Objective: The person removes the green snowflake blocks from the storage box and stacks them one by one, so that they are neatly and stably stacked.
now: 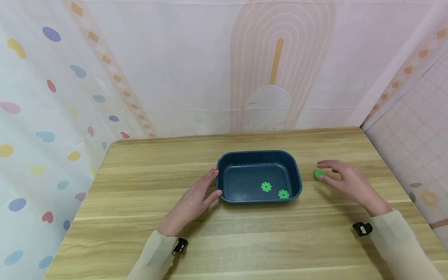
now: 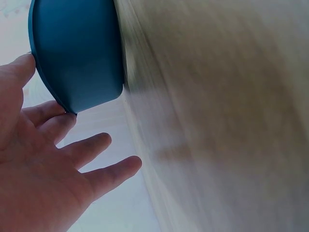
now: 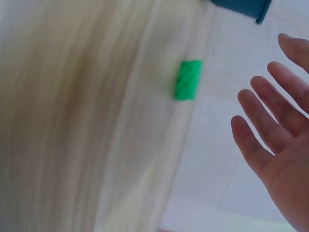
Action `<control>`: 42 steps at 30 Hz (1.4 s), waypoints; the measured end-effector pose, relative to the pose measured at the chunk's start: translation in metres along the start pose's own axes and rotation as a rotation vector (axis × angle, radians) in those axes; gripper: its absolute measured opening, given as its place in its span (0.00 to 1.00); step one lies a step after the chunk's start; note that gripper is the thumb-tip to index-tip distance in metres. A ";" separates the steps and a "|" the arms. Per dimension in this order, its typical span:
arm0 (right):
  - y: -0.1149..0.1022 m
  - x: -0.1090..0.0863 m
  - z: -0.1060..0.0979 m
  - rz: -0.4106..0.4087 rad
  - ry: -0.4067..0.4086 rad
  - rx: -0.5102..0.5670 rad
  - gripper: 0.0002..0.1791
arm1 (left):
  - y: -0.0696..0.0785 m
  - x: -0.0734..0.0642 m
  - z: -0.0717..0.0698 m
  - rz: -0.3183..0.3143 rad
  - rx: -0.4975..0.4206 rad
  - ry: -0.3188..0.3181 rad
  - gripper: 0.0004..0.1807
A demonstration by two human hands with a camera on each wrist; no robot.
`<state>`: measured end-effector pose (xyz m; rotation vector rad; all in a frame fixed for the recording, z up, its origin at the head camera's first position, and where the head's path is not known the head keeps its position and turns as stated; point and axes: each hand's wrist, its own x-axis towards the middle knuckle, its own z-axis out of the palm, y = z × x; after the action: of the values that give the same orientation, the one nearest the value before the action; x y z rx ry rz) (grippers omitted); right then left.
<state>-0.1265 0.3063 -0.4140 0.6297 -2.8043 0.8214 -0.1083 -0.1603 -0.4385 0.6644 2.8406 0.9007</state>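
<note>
A dark blue rectangular basin [image 1: 241,181] stands on the wooden table, holding two flat green notched discs: one [image 1: 266,187] on its floor and another [image 1: 283,194] by the near right corner. My left hand [image 1: 189,202] touches the basin's left end with thumb and fingertips, fingers spread and fairly straight. To the right of the basin, a small green stack [image 3: 188,80] with a ridged side sits on the tabletop. My right hand [image 1: 350,182] hovers over it, thumb and fingers apart and nothing between them; it partly covers the stack in the head view.
The wood-grain table [image 1: 245,249] ends at a back edge against a pale patterned curtain [image 1: 182,77]. More curtain hangs along the left and right sides. A black strap [image 1: 362,229] hangs at the right wrist, another [image 1: 180,245] at the left.
</note>
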 end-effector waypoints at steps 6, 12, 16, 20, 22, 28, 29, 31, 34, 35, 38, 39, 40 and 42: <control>-0.019 0.001 0.004 -0.044 0.076 0.001 0.20 | -0.001 -0.001 0.000 0.000 -0.003 0.002 0.38; -0.034 0.002 0.009 -0.055 0.129 0.067 0.19 | -0.002 0.000 -0.001 -0.002 -0.002 -0.001 0.38; -0.043 0.002 0.012 -0.061 0.136 0.085 0.18 | -0.001 0.000 -0.002 0.002 0.001 -0.002 0.38; -0.051 0.002 0.016 -0.067 0.135 0.090 0.18 | -0.001 0.000 -0.003 0.001 0.003 -0.005 0.39; -0.056 0.004 0.019 -0.081 0.142 0.100 0.18 | -0.001 -0.001 -0.002 -0.004 0.001 -0.008 0.39; -0.064 0.010 0.031 -0.192 0.145 0.153 0.21 | 0.000 -0.001 -0.002 -0.014 0.004 -0.013 0.38; -0.065 0.011 0.034 -0.209 0.139 0.156 0.22 | 0.000 -0.001 -0.002 -0.016 0.005 -0.013 0.38; -0.067 0.014 0.037 -0.226 0.124 0.160 0.22 | 0.000 -0.001 -0.002 -0.018 0.006 -0.014 0.38; -0.071 0.017 0.041 -0.209 0.080 0.168 0.20 | 0.000 -0.001 -0.002 -0.020 0.007 -0.014 0.38; -0.073 0.018 0.042 -0.206 0.062 0.171 0.20 | 0.000 -0.001 -0.002 -0.020 0.007 -0.014 0.38; -0.076 0.023 0.046 -0.203 0.005 0.186 0.19 | 0.000 -0.001 -0.002 -0.018 0.010 -0.014 0.38; -0.077 0.025 0.047 -0.205 -0.013 0.192 0.19 | 0.000 -0.001 -0.002 -0.019 0.011 -0.014 0.38; -0.078 0.026 0.048 -0.207 -0.031 0.195 0.19 | 0.001 -0.001 -0.002 -0.019 0.012 -0.015 0.38; -0.079 0.030 0.050 -0.213 -0.064 0.197 0.19 | 0.001 -0.001 -0.002 -0.019 0.011 -0.016 0.38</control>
<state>-0.1203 0.2085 -0.4101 0.9825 -2.6687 1.0572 -0.1080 -0.1611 -0.4362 0.6413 2.8350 0.8734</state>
